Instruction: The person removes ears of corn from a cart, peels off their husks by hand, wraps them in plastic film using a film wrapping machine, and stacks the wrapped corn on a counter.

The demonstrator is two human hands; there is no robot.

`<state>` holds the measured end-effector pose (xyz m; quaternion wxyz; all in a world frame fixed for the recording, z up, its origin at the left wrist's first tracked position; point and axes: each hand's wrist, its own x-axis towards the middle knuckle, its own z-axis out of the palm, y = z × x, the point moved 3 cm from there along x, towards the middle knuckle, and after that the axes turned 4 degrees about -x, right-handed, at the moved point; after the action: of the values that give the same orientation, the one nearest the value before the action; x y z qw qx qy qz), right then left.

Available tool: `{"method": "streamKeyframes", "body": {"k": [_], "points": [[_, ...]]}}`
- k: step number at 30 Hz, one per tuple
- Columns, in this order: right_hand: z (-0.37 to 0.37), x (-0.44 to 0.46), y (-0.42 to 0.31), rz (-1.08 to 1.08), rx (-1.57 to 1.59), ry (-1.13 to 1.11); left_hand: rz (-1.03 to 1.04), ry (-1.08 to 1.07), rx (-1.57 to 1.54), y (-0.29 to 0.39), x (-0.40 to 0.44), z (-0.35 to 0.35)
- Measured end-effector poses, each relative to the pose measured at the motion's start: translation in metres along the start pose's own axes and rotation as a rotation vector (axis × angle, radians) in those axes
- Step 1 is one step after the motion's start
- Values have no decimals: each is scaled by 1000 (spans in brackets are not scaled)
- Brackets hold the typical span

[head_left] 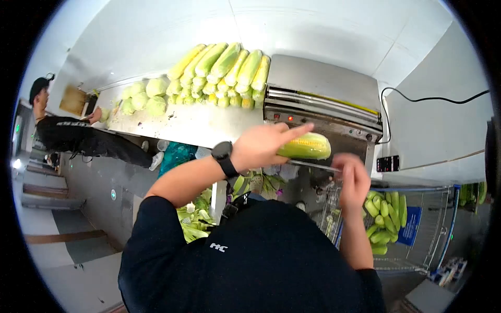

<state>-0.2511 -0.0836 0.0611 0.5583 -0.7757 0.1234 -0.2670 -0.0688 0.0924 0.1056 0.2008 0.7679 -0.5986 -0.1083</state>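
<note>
An ear of corn [309,146], green husk around a strip of yellow kernels, lies in my left hand [266,145], whose wrist wears a black watch. Some fingers reach along the top of the ear. To its right, my right hand [353,180] is blurred, its fingers curled near the end of a thin, straight, greyish edge [315,166] that runs just below the corn. What that edge belongs to, and whether my right hand grips it, is unclear. Behind them stands a metal wrapping machine [323,109] with rollers and a lit red switch.
Stacked corn [224,73] and pale green cabbages [148,96] sit on the counter [193,122]. A co-worker [78,133] stands at its left end. Green vegetables fill part of a wire cart [438,229] at right. Husks [195,221] lie below my left arm. A black cable [428,99] hangs on the wall.
</note>
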Motion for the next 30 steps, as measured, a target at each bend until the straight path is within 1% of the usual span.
{"method": "streamKeyframes", "body": {"k": [2,4,5,6,8,9,10,11,12,13,14,16,17,19,22,24,26,28,29,30], "points": [[36,39,12,145,7,-6,64,-6,-55,-32,0,-19],[73,60,17,316,191,-332,222,-95,-38,-61,-1,-35],[91,65,23,326,127,-494,290,-141,-25,-72,0,-46],[112,71,19,301,182,-596,299,-137,-36,-85,2,-55],[155,76,-5,342,88,-662,424,-223,108,-108,0,-66],[171,80,-4,344,80,-659,413,-234,100,-119,1,-69],[184,84,4,427,132,-553,418,-229,99,-133,0,-70],[195,91,8,504,183,-447,377,-57,110,-150,0,-74],[205,100,6,501,177,-447,332,114,120,-162,-1,-81],[215,112,6,612,326,-365,189,180,74,-176,-6,-89],[224,125,7,721,476,-279,191,185,73,-186,-12,-91],[244,155,15,731,408,-221,-154,444,-9,-219,-23,-91],[254,171,17,751,413,-187,-150,449,-12,-232,-27,-84],[275,203,22,762,414,-154,-291,571,152,-261,-34,-74],[306,239,37,790,357,-110,-265,590,194,-287,-36,-63],[322,257,47,740,311,-60,-282,591,221,-293,-33,-58],[334,269,55,743,289,-36,-289,600,296,-296,-32,-58],[340,279,63,636,164,-41,-297,619,306,-299,-32,-56],[337,285,67,616,-60,-121,-286,606,297,-301,-32,-55],[331,289,58,614,-62,-121,-275,594,288,-302,-31,-54]]}}
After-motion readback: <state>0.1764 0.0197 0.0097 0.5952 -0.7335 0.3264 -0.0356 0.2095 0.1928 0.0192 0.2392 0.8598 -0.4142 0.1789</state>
